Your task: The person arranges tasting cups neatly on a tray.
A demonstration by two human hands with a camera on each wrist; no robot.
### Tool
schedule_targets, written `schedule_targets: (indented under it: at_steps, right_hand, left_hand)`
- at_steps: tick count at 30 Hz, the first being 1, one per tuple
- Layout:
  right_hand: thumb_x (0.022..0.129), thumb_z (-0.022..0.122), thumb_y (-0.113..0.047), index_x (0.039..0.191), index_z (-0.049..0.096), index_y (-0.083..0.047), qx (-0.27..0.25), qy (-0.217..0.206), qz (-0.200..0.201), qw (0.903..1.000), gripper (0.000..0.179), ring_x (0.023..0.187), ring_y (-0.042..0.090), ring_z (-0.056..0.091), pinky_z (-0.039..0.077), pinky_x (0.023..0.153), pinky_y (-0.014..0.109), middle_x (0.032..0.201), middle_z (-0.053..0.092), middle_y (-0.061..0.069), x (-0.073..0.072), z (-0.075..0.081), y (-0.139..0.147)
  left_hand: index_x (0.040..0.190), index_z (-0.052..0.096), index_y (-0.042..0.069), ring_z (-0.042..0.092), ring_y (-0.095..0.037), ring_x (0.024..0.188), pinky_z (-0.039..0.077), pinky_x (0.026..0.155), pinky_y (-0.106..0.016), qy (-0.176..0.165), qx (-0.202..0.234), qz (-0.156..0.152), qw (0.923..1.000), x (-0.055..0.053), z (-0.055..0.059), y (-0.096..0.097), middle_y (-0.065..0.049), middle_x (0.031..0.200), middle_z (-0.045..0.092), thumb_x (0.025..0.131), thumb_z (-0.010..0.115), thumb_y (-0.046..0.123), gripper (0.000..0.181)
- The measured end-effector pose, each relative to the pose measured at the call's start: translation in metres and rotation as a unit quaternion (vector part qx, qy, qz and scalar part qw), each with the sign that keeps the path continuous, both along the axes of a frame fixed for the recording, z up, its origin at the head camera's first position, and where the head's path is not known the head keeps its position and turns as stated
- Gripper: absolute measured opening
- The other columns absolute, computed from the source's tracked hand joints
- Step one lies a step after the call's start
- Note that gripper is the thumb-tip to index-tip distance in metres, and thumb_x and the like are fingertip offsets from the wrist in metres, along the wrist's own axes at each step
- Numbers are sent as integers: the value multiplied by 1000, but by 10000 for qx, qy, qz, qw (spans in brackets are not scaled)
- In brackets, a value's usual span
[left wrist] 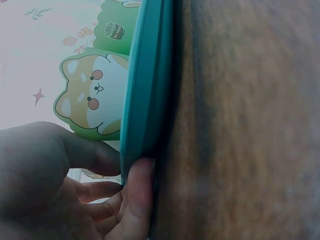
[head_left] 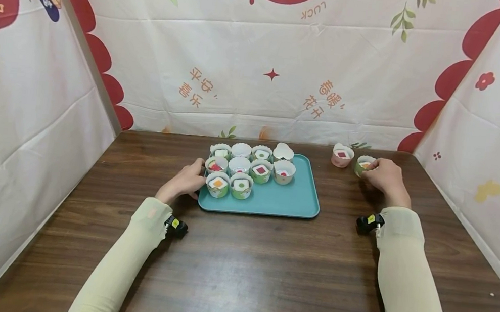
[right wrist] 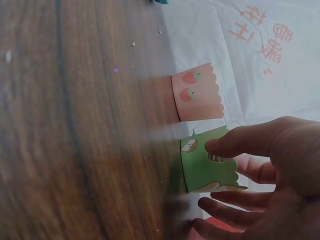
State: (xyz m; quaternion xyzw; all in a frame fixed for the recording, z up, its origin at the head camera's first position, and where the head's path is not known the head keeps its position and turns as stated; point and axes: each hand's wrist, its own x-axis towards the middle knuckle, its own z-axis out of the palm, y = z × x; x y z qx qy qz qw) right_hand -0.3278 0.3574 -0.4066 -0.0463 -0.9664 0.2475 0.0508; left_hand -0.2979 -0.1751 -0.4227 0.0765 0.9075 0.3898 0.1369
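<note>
At the tray's left end my left hand (head_left: 187, 178) pinches the rim of the teal tray (head_left: 286, 203), with fingers on both faces of the edge in the left wrist view. Several paper cake cups stand in the tray, among them a green cup with a dog print (left wrist: 92, 95) close above that hand. Out to the right, my right hand (head_left: 386, 178) holds a green paper cup (right wrist: 202, 167) near its scalloped top, thumb on the near side. White filling with an orange piece shows inside it. Just left of it stands a pink strawberry-print cup (head_left: 342, 157).
Cups fill the tray's left and back parts, including a white cup (head_left: 284, 173) and a heart-topped cup (head_left: 283, 152). A printed white cloth (head_left: 259, 65) hangs behind the brown wooden table (head_left: 238, 266). Small crumbs (right wrist: 133, 44) lie on the wood.
</note>
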Motion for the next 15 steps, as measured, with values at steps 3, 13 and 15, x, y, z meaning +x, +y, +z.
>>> schedule_targets:
  at_steps: [3, 13, 15]
  right_hand:
    - [88, 71, -22, 98, 65, 6, -6, 31, -32, 10000, 30, 91, 40, 55, 46, 68, 37, 93, 65, 25, -1, -1, 0]
    - [88, 73, -22, 91, 68, 4, -4, 96, -39, 9999, 26, 97, 46, 55, 48, 87, 58, 98, 66, 28, -2, -3, -2]
    - [87, 72, -22, 92, 68, 4, -32, 106, -66, 9999, 26, 98, 46, 54, 47, 88, 60, 99, 65, 29, -2, -3, -3]
  left_hand:
    - [145, 36, 3, 61, -37, 117, 64, 62, -36, -3, 10, -2, 10000, 0, 0, 0, -25, 147, 49, 100, 47, 12, 47]
    - [143, 38, 3, 62, -36, 115, 63, 61, -34, 29, -9, 3, 10000, -3, -2, 0, -25, 146, 50, 100, 46, 12, 45]
    - [144, 38, 3, 62, -36, 115, 63, 61, -34, 24, -4, 6, 10000, -2, -2, 0, -25, 146, 49, 100, 46, 12, 46]
